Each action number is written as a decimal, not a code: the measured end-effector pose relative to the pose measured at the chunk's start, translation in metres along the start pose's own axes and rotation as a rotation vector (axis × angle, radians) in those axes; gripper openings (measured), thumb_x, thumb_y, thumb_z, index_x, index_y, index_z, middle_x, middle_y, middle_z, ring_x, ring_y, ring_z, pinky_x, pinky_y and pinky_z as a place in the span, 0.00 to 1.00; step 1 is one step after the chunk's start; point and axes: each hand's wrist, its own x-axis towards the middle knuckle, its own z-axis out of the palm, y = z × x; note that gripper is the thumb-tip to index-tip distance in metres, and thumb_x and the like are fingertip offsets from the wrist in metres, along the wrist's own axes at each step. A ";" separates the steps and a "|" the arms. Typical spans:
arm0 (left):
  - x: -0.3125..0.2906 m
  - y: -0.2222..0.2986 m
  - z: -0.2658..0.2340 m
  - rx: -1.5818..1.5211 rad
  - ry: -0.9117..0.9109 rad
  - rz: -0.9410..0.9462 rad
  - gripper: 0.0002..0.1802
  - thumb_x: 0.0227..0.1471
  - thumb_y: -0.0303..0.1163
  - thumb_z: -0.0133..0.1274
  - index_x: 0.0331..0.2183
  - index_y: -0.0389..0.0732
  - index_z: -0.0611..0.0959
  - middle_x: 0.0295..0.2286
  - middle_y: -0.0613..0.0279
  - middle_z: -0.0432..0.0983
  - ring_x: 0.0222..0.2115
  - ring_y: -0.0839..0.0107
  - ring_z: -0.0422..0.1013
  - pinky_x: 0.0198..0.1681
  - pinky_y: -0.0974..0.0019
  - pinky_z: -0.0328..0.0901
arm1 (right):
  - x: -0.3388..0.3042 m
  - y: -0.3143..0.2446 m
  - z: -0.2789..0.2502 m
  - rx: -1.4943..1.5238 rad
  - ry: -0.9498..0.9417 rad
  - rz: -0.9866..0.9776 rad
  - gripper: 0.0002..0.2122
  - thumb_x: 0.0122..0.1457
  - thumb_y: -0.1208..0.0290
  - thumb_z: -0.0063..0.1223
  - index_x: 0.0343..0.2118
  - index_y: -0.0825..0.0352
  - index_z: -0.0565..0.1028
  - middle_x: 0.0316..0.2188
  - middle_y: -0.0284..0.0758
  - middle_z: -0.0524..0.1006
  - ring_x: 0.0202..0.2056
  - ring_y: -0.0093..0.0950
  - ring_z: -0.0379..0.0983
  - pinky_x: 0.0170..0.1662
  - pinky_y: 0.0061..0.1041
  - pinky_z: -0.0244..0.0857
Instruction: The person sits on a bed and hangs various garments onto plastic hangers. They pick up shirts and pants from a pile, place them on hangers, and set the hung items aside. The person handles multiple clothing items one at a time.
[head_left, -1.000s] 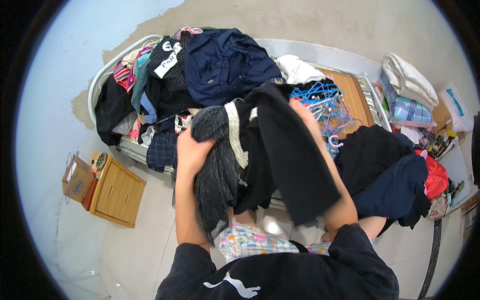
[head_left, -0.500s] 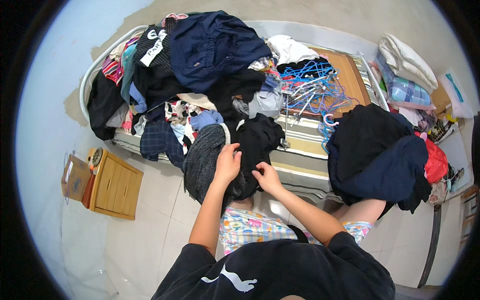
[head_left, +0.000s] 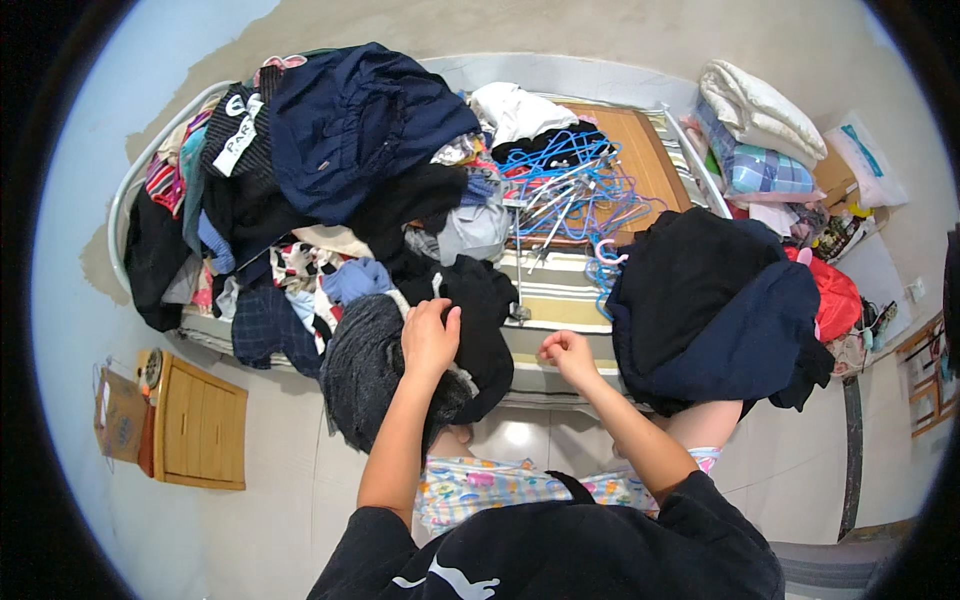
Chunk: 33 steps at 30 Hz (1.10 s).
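Head view, looking down over a metal-framed bed (head_left: 600, 68) loaded with clothing. Far left of the bed: a high heap of dark garments, topped by a navy jacket (head_left: 360, 125), with striped and patterned pieces spilling over the left rail. Centre: a tangle of blue and grey clothes hangers (head_left: 572, 190) lying on a striped mattress (head_left: 560, 285) and a bare wooden board (head_left: 640, 150); a white garment (head_left: 515, 108) sits just behind them. Right of the hangers: a second pile of black and navy clothes (head_left: 715, 305), overhanging the near edge of the bed, with a red item (head_left: 835, 295) just beside it. Far right corner: folded bedding, white over blue check (head_left: 755, 130). On the floor at left: a small wooden cabinet (head_left: 200, 435) with a cardboard box (head_left: 118, 425) against it. The near edge of the bed between the two piles is partly covered by a black garment (head_left: 485, 320) and a dark grey knitted garment (head_left: 365, 370), both hanging over the edge toward the person. Left hand (head_left: 430, 338): fingers spread and laid flat on the black garment where it meets the grey knit, pressing on it rather than closed around it. Right hand (head_left: 568, 355): loosely curled, fingers drawn in, at the bed's front edge just right of the black garment; whether it pinches any cloth cannot be told. The hands are apart.
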 end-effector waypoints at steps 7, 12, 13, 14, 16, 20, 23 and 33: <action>0.067 0.022 0.063 -0.161 -0.080 0.306 0.13 0.52 0.32 0.57 0.38 0.36 0.81 0.36 0.51 0.77 0.40 0.51 0.72 0.45 0.54 0.67 | 0.098 -0.052 -0.018 0.041 0.068 -0.196 0.08 0.60 0.82 0.44 0.36 0.72 0.77 0.34 0.37 0.81 0.35 0.25 0.79 0.40 0.24 0.74; 0.080 -0.004 0.122 -0.216 -0.192 0.421 0.20 0.50 0.32 0.58 0.45 0.37 0.78 0.47 0.46 0.74 0.48 0.48 0.69 0.53 0.52 0.64 | 0.210 -0.095 0.007 0.128 0.065 -0.314 0.10 0.58 0.83 0.42 0.36 0.74 0.78 0.31 0.38 0.81 0.31 0.24 0.78 0.35 0.23 0.73; 0.081 -0.006 0.130 -0.189 -0.218 0.435 0.20 0.51 0.33 0.58 0.46 0.37 0.78 0.47 0.46 0.74 0.48 0.48 0.69 0.53 0.51 0.64 | 0.235 -0.109 0.015 0.121 0.079 -0.295 0.09 0.59 0.81 0.44 0.38 0.74 0.77 0.33 0.39 0.80 0.32 0.24 0.78 0.36 0.23 0.74; 0.079 -0.004 0.134 -0.165 -0.255 0.441 0.21 0.51 0.34 0.58 0.46 0.37 0.78 0.47 0.46 0.73 0.48 0.48 0.69 0.53 0.51 0.64 | 0.259 -0.115 0.022 0.113 0.095 -0.263 0.09 0.60 0.80 0.45 0.40 0.74 0.77 0.35 0.39 0.80 0.33 0.25 0.78 0.38 0.23 0.74; 0.079 0.000 0.140 -0.211 -0.396 0.448 0.21 0.52 0.36 0.57 0.48 0.38 0.78 0.48 0.47 0.72 0.48 0.50 0.69 0.52 0.51 0.64 | 0.310 -0.113 0.030 0.232 0.157 -0.226 0.11 0.61 0.78 0.46 0.44 0.74 0.74 0.37 0.40 0.79 0.34 0.26 0.78 0.37 0.23 0.75; 0.080 -0.006 0.147 -0.223 -0.475 0.468 0.22 0.52 0.35 0.57 0.48 0.39 0.78 0.52 0.51 0.70 0.50 0.51 0.68 0.53 0.52 0.63 | 0.394 -0.101 0.047 0.611 0.375 0.159 0.07 0.58 0.75 0.56 0.36 0.71 0.73 0.31 0.38 0.78 0.23 0.23 0.71 0.24 0.23 0.69; 0.082 -0.019 0.145 -0.251 -0.484 0.416 0.22 0.51 0.35 0.58 0.49 0.40 0.78 0.54 0.51 0.68 0.52 0.52 0.66 0.55 0.52 0.62 | 0.404 -0.117 0.067 0.386 0.370 0.255 0.06 0.57 0.73 0.60 0.27 0.67 0.74 0.21 0.34 0.75 0.15 0.21 0.65 0.15 0.22 0.60; 0.083 -0.014 0.145 -0.155 -0.467 0.456 0.21 0.49 0.33 0.60 0.46 0.39 0.80 0.55 0.52 0.67 0.51 0.54 0.67 0.55 0.52 0.61 | 0.411 -0.165 0.028 0.340 0.404 -0.226 0.05 0.60 0.69 0.48 0.34 0.65 0.69 0.33 0.38 0.79 0.31 0.27 0.77 0.31 0.27 0.69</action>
